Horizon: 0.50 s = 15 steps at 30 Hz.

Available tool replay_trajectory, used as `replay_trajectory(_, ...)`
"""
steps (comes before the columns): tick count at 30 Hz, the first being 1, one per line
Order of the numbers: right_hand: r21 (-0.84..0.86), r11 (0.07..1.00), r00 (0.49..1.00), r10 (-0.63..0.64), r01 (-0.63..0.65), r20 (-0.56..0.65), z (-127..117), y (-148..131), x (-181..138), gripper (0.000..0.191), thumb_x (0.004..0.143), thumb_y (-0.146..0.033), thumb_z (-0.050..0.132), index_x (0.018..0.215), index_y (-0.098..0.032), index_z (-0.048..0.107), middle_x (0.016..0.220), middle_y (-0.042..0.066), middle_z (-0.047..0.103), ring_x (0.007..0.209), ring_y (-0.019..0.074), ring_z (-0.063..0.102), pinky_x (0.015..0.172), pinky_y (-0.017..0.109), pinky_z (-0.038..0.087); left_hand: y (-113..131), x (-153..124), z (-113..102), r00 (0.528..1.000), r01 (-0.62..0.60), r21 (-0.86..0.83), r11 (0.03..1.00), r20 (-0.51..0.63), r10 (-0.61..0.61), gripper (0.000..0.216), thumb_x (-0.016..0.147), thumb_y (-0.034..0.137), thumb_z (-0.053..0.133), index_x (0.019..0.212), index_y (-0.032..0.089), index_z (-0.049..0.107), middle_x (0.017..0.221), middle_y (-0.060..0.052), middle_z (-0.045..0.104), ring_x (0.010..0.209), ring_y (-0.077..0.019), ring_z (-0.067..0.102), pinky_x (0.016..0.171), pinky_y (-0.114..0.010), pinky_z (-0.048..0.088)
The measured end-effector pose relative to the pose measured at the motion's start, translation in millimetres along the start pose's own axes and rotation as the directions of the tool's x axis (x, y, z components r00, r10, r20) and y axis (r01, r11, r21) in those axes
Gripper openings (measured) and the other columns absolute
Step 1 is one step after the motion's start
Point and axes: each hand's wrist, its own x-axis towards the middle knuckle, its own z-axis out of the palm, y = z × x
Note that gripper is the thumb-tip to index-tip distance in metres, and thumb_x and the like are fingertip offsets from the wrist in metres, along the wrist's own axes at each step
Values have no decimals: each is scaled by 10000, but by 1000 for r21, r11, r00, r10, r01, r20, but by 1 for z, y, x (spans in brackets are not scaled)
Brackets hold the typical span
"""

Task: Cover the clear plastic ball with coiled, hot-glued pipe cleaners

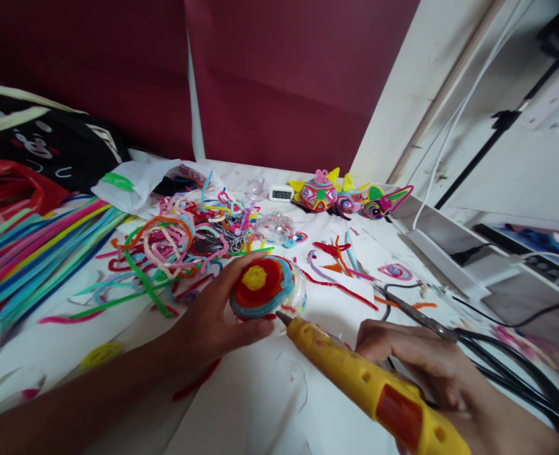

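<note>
Head view: the left hand is grasping a clear ball over the middle of the worktop, its thumb on the near side and the fingers curving round the far side. That grip seems chosen to hold the ball steady from the edges while leaving the coiled fuzzy cap, with its yellow centre and red, orange and blue rings, uncovered and turned toward the camera. The clear part of the ball shows to the right of the cap.

The right hand is clenched round a yellow glue gun, angled so the dark nozzle meets or nearly meets the cap's lower right rim; whether they touch is hard to tell. The thumb tip lies just left of the nozzle, so the slant probably helps keep hot metal off the skin. Whether the trigger is pressed cannot be seen.

Black-handled scissors lie to the right, partly behind the right hand, likely within easy reach. On the left sit a bundle of straight pipe cleaners and a tangled heap of bent pieces. Farther off, a small digital timer stands beside a decorated ball with yellow points, perhaps set back to leave room for the hands.
</note>
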Motion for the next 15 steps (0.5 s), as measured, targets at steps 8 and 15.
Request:
replay_trajectory(8,6,1000,999,25,-25,21,-3,-1,1,175,755,-350,749,899,-259,706,771,-21,651,668,144,584,564,221,412,-2,-1,0,1000,-1,9,1000,18,1,839,747,556,828,1463,277,491,1474,-96,607,1264,-355,631,1104,-448,504)
replay_trajectory(15,34,999,999,27,-28,30,-2,3,-3,190,785,-383,744,918,-253,706,801,-16,655,695,149,597,607,225,438,-3,-1,0,999,-21,-8,1000,45,21,831,756,562,821,1463,285,482,1489,-87,593,1286,-343,614,1122,-418,485)
